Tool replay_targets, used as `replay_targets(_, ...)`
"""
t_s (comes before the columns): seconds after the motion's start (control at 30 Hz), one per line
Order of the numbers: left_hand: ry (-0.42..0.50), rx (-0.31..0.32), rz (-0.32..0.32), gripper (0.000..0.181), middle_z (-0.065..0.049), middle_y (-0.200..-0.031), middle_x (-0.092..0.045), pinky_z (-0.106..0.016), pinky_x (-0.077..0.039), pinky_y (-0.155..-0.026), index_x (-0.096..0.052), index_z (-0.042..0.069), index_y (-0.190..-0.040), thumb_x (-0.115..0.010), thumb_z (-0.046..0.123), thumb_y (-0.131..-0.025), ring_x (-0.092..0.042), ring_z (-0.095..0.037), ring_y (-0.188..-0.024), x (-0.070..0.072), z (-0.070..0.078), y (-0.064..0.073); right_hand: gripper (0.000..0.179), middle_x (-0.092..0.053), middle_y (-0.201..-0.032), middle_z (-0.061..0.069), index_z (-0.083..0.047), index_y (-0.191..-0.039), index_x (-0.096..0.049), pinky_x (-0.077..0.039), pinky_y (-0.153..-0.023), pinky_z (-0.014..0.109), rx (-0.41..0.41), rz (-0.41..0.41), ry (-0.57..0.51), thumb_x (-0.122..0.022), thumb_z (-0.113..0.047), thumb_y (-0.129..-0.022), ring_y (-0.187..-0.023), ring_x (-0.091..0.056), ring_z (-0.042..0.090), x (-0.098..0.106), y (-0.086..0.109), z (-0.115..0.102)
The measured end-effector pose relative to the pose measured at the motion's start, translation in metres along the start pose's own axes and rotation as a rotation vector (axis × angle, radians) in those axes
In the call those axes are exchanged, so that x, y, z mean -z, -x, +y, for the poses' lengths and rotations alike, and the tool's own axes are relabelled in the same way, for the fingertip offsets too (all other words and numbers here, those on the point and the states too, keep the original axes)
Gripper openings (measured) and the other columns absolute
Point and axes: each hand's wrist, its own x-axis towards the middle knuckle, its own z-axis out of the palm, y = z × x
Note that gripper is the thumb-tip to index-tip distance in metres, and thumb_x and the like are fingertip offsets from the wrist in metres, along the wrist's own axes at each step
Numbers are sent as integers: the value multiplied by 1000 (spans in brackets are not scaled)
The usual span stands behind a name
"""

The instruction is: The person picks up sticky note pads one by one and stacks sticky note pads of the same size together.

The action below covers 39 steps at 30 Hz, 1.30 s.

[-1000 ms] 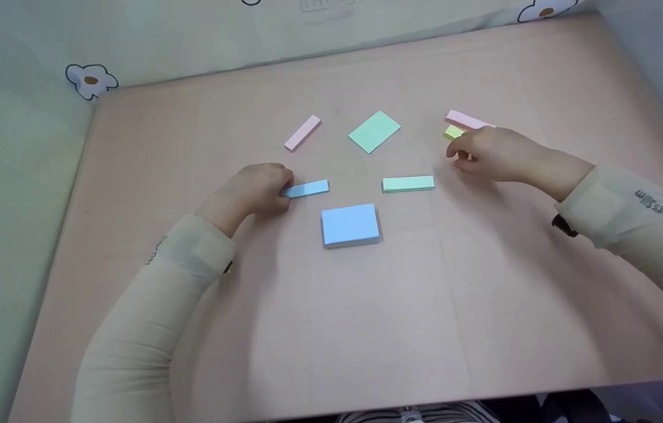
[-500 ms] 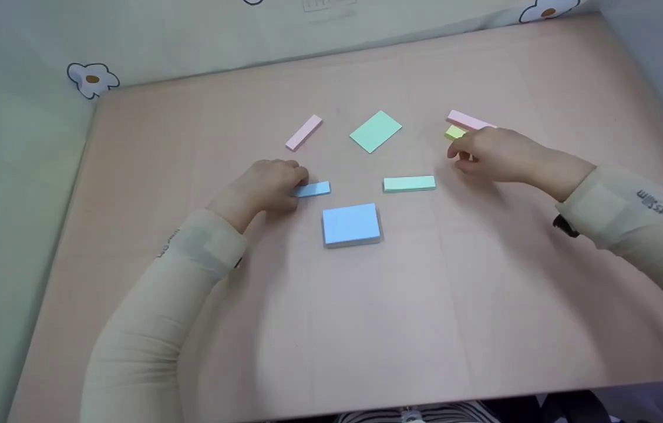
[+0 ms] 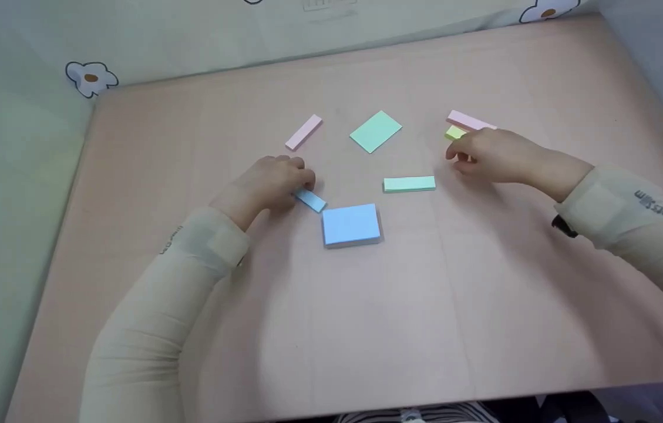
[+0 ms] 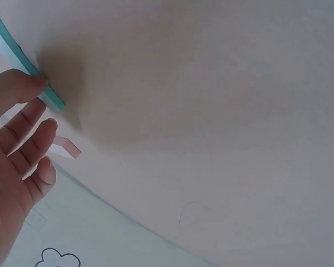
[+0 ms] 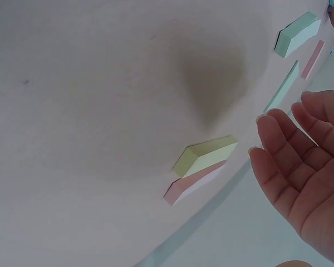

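My left hand [image 3: 269, 183] pinches a narrow blue sticky-note pad [image 3: 312, 201] between thumb and fingers. In the left wrist view the thumb lies on one edge of this pad [image 4: 14, 50]. Its free end points toward the corner of a larger blue sticky-note pad [image 3: 350, 224]; whether they touch I cannot tell. My right hand [image 3: 498, 155] hangs with loosely bent fingers and holds nothing. Beside it lie a yellow narrow pad [image 5: 206, 156] and a pink narrow pad [image 5: 195, 183], both partly hidden by that hand in the head view.
A narrow green pad [image 3: 409, 184] lies between the hands. Farther back are a green rectangular note pad [image 3: 376, 132] and another narrow pink pad [image 3: 303, 132]. A pale wall covering [image 3: 190, 35] with flower drawings borders the table [image 3: 366, 329] at the back.
My left hand has moved slightly right and turned the narrow blue pad, so its free end swung toward me and closer to the larger blue pad. The right hand stays in place.
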Motion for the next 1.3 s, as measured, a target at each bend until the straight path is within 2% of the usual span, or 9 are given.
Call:
replay_targets(0.27, -80, -46, 12, 32, -8, -100, -57, -38, -42, -85, -60, 19, -108, -59, 0, -82, -50, -25, -88, 2, 2, 0, 22, -63, -87, 10, 0, -105, -63, -43, -70, 36, -24, -21, -7, -53, -7, -86, -74, -53, 20, 1, 0, -3)
replay_targets(0.37, -131, -25, 26, 24, -9, -97, -57, -38, -43, -81, -60, 15, -104, -56, 3, -84, -50, -25, -86, 6, 5, 1, 22, -63, -87, 10, 0, -104, -63, -44, -70, 37, -20, -17, -5, -53, -6, -86, -75, -54, 20, 0, 0, -2)
replay_targets(0.43, -127, 61, 45, 14, -9, -88, -57, -35, -43, -72, -61, 10, -95, -52, 9, -85, -49, -24, -78, 11, 7, 1, 21, -63, -86, 10, 0, -103, -63, -44, -70, 38, -5, -6, -2, -53, -6, -85, -75, -54, 20, 0, 1, -1)
replay_targets(0.5, -68, 213, 36, 17, -8, -77, -52, -32, -39, -61, -59, 6, -84, -49, 20, -85, -46, -22, -69, 16, 10, 0, 20, -63, -84, 10, 1, -102, -63, -44, -70, 39, 12, 5, -2, -53, -5, -85, -74, -55, 20, 0, 1, -1)
replay_targets(0.63, 193, 538, -55, 41, -4, -66, -45, -29, -32, -56, -56, 6, -75, -47, 45, -86, -44, -17, -61, 18, 19, -3, 21, -64, -84, 10, 1, -102, -63, -45, -71, 40, 18, 3, -6, -53, -5, -85, -75, -56, 21, -1, 1, 1)
replay_targets(0.7, 300, 630, -100, 44, -3, -66, -46, -29, -33, -59, -58, 8, -78, -48, 49, -86, -46, -17, -64, 15, 22, -4, 21, -64, -85, 11, 1, -102, -63, -45, -71, 41, 11, -4, -10, -53, -6, -85, -76, -56, 21, -1, 1, 1)
replay_targets(0.77, 359, 678, -123, 43, -3, -67, -48, -29, -32, -62, -60, 8, -81, -49, 49, -85, -47, -18, -67, 12, 25, -6, 21, -64, -86, 11, 1, -103, -63, -46, -72, 41, 7, -7, -9, -54, -6, -85, -76, -56, 21, -1, 1, 1)
replay_targets(1.13, 419, 693, -90, 32, -6, -78, -50, -26, -37, -61, -63, 0, -99, -54, 27, -83, -50, -17, -66, 10, 37, -9, 21, -64, -87, 11, 1, -104, -63, -45, -73, 40, -3, -21, -6, -54, -8, -86, -76, -55, 21, -1, 1, 0)
replay_targets(1.3, 314, 659, -105, 31, -5, -77, -51, -27, -37, -60, -62, 1, -98, -55, 27, -83, -49, -17, -67, 11, 37, -10, 21, -64, -88, 12, 1, -104, -63, -46, -74, 42, 8, -16, 10, -55, -7, -86, -78, -56, 23, -1, 1, 0)
